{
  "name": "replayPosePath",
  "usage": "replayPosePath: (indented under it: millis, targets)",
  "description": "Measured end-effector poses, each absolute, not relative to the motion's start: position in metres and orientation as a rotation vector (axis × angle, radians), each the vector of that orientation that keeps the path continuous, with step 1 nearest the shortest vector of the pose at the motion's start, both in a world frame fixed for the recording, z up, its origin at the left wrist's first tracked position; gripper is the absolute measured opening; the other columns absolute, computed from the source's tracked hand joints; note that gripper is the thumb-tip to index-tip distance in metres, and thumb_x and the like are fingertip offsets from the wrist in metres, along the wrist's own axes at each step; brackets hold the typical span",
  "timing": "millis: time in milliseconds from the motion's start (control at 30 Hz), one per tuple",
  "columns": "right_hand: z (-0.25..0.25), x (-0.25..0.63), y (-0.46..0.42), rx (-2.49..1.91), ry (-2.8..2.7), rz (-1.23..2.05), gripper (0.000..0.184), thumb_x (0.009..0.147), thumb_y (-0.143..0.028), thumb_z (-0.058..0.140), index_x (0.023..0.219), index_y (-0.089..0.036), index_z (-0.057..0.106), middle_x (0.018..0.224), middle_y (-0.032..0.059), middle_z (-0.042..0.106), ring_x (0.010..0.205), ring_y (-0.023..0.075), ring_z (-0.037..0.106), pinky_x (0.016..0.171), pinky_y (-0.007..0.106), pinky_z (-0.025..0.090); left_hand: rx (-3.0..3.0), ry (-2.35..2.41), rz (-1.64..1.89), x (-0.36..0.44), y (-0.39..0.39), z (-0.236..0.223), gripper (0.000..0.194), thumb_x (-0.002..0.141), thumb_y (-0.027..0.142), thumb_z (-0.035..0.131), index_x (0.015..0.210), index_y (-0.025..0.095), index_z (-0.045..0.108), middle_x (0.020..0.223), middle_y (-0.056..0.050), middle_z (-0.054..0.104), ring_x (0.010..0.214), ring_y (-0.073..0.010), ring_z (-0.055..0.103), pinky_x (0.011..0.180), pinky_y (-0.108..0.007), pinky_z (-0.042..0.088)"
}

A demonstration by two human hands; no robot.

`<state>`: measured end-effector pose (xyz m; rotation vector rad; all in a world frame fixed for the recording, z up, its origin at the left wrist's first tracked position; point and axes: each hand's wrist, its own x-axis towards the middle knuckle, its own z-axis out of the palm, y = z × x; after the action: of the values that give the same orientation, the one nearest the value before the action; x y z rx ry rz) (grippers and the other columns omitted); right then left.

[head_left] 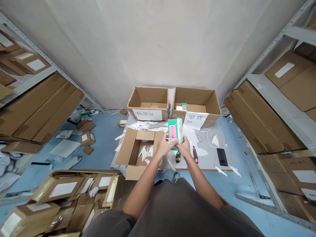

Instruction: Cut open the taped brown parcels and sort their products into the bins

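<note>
A small green and white product box (174, 129) with a pink panel is held up in front of me, over the table. My left hand (165, 144) grips its left side, the thumb across the lower front. On the lower right side, my right hand (184, 147) is closed on the same box. Just below it on the table lie a black and yellow utility knife (178, 157) and a red and black one (195, 154). To the left stands an open cardboard box (132, 149) with white paper scraps inside.
Two labelled cartons stand at the back, a left one (148, 114) and a right one (214, 115) holding a similar green box. A phone (222, 157) lies right. A large box of parcels (74, 171) is at lower left. Shelves (269, 82) flank both sides.
</note>
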<state>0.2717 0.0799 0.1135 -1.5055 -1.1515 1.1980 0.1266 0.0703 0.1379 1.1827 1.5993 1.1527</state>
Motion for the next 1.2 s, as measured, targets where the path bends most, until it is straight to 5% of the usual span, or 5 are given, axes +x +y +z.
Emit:
replayPosePath:
  millis: [167,567,967,1100,1200]
  targets:
    - [0.123,0.262,0.066,-1.753,-1.39,0.84,0.059,0.076,-0.042,0.074,0.13,-0.023,0.06,0.119,0.0127,0.074,0.108,0.034,0.07,0.091,0.044,0.055,1.144,1.656,1.139,0.136,0.075,0.139,0.078,0.064,0.035,0.096,0.133,0.021,0.061,0.121,-0.011,0.075,0.109,-0.0305,0.072,0.099,-0.044,0.056]
    - [0.12,0.271,0.064,-1.124,-0.941,1.649,0.062,0.065,-0.043,0.092,0.118,-0.025,0.066,0.117,0.006,0.077,0.102,0.0257,0.073,0.093,0.04,0.059,0.854,1.05,1.176,0.104,0.086,0.129,0.082,0.062,0.042,0.1,0.131,0.017,0.063,0.13,-0.015,0.074,0.113,-0.03,0.072,0.099,-0.045,0.058]
    - [0.121,0.264,0.059,-1.64,-1.338,0.782,0.069,0.077,-0.043,0.073,0.14,-0.021,0.055,0.138,0.0171,0.065,0.128,0.0364,0.061,0.108,0.049,0.048,1.051,1.497,1.366,0.149,0.08,0.142,0.096,0.059,0.033,0.099,0.144,0.025,0.055,0.131,-0.011,0.07,0.121,-0.0323,0.068,0.107,-0.044,0.051]
    - [0.125,0.274,0.057,-1.379,-1.277,1.088,0.082,0.068,-0.048,0.087,0.14,-0.025,0.056,0.142,0.0128,0.064,0.127,0.0327,0.062,0.104,0.044,0.053,0.967,1.3,1.354,0.137,0.083,0.14,0.093,0.061,0.035,0.098,0.143,0.023,0.054,0.131,-0.011,0.071,0.116,-0.0296,0.071,0.101,-0.042,0.056]
    - [0.125,0.284,0.059,-1.146,-1.066,1.497,0.067,0.072,-0.052,0.086,0.129,-0.027,0.063,0.128,0.008,0.072,0.115,0.0284,0.069,0.095,0.039,0.058,0.918,1.118,1.281,0.127,0.083,0.142,0.089,0.062,0.039,0.098,0.139,0.021,0.056,0.129,-0.011,0.073,0.109,-0.0275,0.073,0.096,-0.04,0.059]
